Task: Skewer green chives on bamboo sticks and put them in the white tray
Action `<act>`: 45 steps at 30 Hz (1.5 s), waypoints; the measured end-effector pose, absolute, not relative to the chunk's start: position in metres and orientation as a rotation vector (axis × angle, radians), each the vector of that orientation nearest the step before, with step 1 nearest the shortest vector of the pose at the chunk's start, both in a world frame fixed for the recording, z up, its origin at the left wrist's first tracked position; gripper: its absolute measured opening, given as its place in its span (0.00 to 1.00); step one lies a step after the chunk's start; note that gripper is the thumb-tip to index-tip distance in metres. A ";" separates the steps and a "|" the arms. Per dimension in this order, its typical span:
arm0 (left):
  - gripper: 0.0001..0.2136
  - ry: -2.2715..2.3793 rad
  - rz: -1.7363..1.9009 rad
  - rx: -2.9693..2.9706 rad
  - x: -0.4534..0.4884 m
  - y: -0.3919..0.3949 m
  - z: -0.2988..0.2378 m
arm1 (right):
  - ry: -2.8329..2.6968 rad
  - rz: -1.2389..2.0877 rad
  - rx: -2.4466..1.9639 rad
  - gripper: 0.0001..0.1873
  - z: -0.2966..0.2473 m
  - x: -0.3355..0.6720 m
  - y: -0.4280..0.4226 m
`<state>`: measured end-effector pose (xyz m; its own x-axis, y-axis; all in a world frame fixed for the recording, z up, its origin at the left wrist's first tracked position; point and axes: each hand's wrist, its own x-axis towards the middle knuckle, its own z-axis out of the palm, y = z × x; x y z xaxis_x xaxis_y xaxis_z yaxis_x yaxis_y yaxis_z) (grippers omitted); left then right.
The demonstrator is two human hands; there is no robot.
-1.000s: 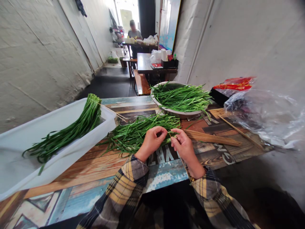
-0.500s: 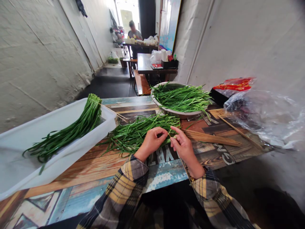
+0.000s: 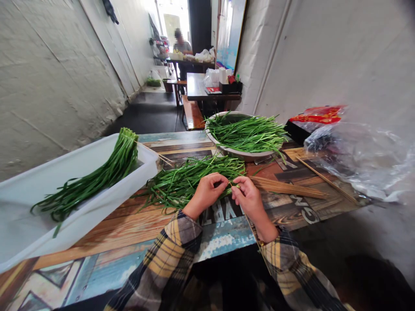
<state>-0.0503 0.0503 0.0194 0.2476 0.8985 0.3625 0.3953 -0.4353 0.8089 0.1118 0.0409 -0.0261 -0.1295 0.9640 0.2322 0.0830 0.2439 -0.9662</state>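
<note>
Both of my hands meet over a pile of garlic chives (image 3: 181, 179) on the table. My left hand (image 3: 209, 190) is closed in a pinch, thumb against forefinger; what lies between those fingertips is too small to make out. Close beside it, my right hand (image 3: 248, 196) is closed around a thin bamboo skewer (image 3: 253, 230), which slants down past my wrist toward my lap. A pale green chive end (image 3: 237, 186) shows at the right fingertips. To the left, a thick bunch of chives (image 3: 106, 172) hangs from skewers (image 3: 158, 156) laid across the tub's rim.
A white plastic tub (image 3: 78, 231) stands at the left. Behind the pile sits a round bowl (image 3: 223, 148) heaped with chives. Bamboo skewers (image 3: 288, 186) lie right of my hands, near a clear plastic bag (image 3: 363, 151). A person (image 3: 182, 45) sits at a far table.
My right forefinger, raised and extended before, has curled down toward the thumb. My left hand stays almost where it was. The pile, bowl and tub have not moved.
</note>
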 end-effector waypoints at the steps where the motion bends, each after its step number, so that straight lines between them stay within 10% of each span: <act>1: 0.08 1.154 1.113 1.956 -0.050 0.050 0.020 | -1.463 1.068 -1.033 0.11 -0.027 0.112 0.041; 45: 0.06 1.202 1.118 2.020 -0.052 0.050 0.019 | -1.429 1.112 -1.053 0.10 -0.025 0.111 0.041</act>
